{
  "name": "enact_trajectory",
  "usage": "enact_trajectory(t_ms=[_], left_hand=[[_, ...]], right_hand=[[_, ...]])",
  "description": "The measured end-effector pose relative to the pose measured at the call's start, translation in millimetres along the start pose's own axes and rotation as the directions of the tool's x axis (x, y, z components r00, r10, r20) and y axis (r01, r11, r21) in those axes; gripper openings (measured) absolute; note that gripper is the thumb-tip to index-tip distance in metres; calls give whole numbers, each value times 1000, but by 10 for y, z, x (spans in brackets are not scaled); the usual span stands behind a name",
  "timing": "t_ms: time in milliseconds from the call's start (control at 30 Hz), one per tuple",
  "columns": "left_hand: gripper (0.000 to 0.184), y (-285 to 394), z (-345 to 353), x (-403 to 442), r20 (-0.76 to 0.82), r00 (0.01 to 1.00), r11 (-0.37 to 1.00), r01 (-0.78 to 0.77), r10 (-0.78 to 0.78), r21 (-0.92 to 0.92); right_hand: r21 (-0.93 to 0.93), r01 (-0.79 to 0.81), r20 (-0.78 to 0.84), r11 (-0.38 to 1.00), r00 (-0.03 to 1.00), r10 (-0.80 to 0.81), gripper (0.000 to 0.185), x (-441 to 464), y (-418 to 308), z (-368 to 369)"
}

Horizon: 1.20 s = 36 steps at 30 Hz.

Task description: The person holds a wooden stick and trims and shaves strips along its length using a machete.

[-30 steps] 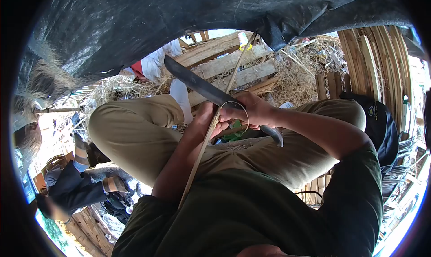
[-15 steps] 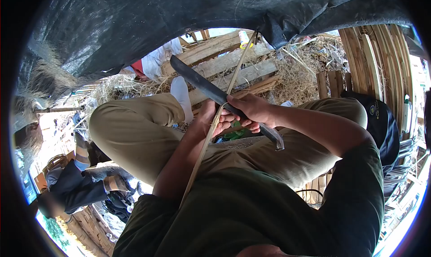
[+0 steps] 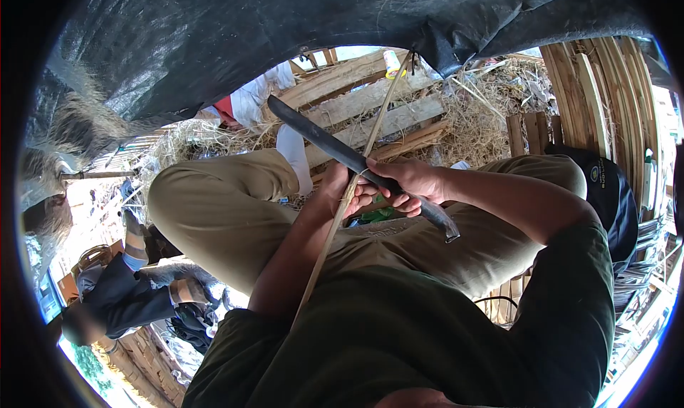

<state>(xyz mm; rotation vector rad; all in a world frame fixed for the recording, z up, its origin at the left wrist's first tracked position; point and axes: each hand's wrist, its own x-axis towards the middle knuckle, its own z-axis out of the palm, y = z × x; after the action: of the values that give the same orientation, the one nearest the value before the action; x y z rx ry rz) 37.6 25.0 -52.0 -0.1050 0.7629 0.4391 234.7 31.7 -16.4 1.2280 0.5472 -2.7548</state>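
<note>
A long dark curved blade (image 3: pixel 313 132) slants from the upper left down to a hooked end near my right thigh. My right hand (image 3: pixel 413 182) is closed round its lower part, thumb on top. Beneath and left of the blade, my left hand (image 3: pixel 347 190) has its fingers curled at a long pale wooden strip (image 3: pixel 324 255). The strip crosses the blade and runs from the tarp's edge down to my shirt. Some of my left fingers are hidden behind the strip and blade.
A black tarp (image 3: pixel 235 30) hangs overhead. Planks (image 3: pixel 402 119) and dry straw (image 3: pixel 474 133) lie beyond my crossed legs. Upright wood slats (image 3: pixel 620 94) and a dark cap (image 3: pixel 605 194) are at the right. Another person (image 3: pixel 132 301) is at the lower left.
My right hand and the blade have shifted slightly down and right. The thin loop of fibre seen earlier beside my right hand no longer shows. The whole view has moved slightly.
</note>
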Motion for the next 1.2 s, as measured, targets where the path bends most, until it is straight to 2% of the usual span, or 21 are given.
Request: enact_trajectory(t_ms=[100,200,300,400,500,600,667,700,800,833,933,967,1033,1133,1167,1200], left_hand=[[32,1,-53,13,17,1000,999,13,-14,30],[27,2,-84,25,80,996,999,34,-30,-41],[21,-25,-112,28,140,990,1000,-24,26,-17],[18,-24,-92,3,100,994,999,-27,30,-32],[22,-30,-292,130,387,922,998,6,20,-64],[18,30,-250,132,328,944,997,59,-41,-45],[17,-5,-127,25,181,982,998,-53,49,18],[17,-15,-66,-14,110,989,993,-107,100,56],[17,22,-71,81,-14,997,997,73,-72,33],[17,32,-65,76,52,989,989,139,-141,43],[18,-36,-9,97,77,995,997,62,-66,52],[16,-34,-23,125,36,998,996,55,-57,67],[15,-27,-53,135,36,998,992,45,-49,115],[13,-73,-117,176,36,996,986,70,-76,148],[13,-89,-133,191,35,995,984,84,-91,156],[13,-111,-121,198,14,995,979,97,-101,179]], right_hand=[[9,-21,25,1000,999,21,62,-12,8,10],[7,-22,84,1000,996,22,61,7,33,-18],[-14,-26,126,1000,992,27,62,-1,53,-22],[6,-36,175,999,984,35,62,-4,66,-32],[8,-17,249,1000,968,15,62,15,78,-66],[73,-4,324,997,946,-20,61,47,109,-117],[114,-36,402,993,916,-13,61,62,153,-142],[184,-67,500,981,865,-35,61,78,141,-140],[65,165,603,984,779,-170,61,-58,-61,-203],[20,258,512,966,827,-232,62,-124,-167,-218],[0,377,363,926,863,-351,63,-265,-479,-262],[-33,387,221,922,902,-371,63,-332,-528,-233],[-98,384,-70,918,918,-391,63,-417,-596,-173],[-282,360,-404,889,796,-450,60,-370,-661,-215],[-241,350,-474,905,771,-424,56,-371,-667,-249],[-294,320,-508,901,745,-431,56,-346,-669,-314]])
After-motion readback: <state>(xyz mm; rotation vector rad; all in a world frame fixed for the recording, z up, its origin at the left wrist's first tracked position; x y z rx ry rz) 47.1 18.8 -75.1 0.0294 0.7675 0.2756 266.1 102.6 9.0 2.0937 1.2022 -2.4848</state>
